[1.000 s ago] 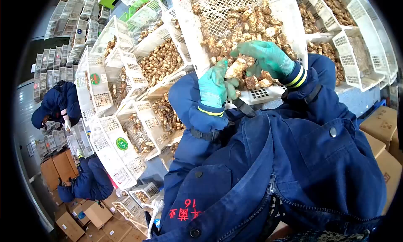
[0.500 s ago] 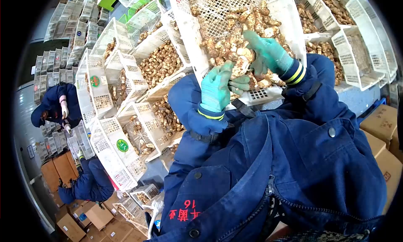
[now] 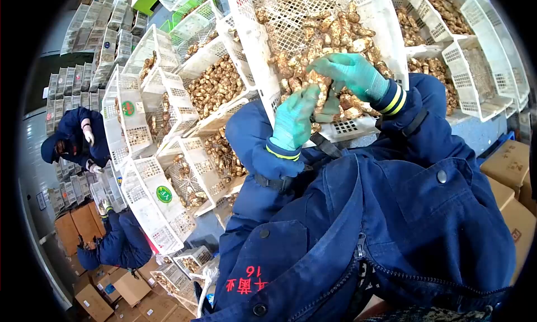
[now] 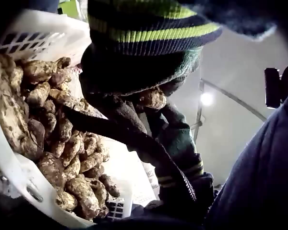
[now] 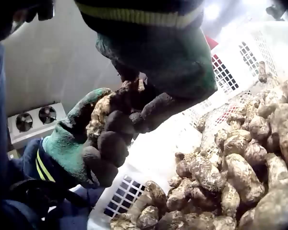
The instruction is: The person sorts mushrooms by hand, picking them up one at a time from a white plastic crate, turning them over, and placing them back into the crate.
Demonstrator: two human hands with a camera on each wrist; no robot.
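Note:
In the head view, a brown and cream mushroom (image 3: 321,88) is held between two green-gloved hands above a white slotted crate (image 3: 390,28). My left hand (image 3: 295,118) has its fingers curled round the mushroom, as the right wrist view shows, with the pale stem (image 5: 100,115) against its palm. From the other side my right hand (image 3: 358,75) grips the mushroom's upper end; its fingertips are partly hidden behind the glove. Below both hands lie many loose mushrooms (image 3: 341,34), heaped toward the crate's near side.
More white crates with mushrooms (image 3: 215,81) stand to the left, some bearing a green round label (image 3: 164,194). Further crates (image 3: 467,79) are at the right, above cardboard boxes (image 3: 506,162). Two other people (image 3: 84,135) in blue work at the far left.
The mushroom has been turned, from its broad pale side to a narrower upright view. My left hand has shifted slightly right, and the right hand has closed in on the mushroom's upper end.

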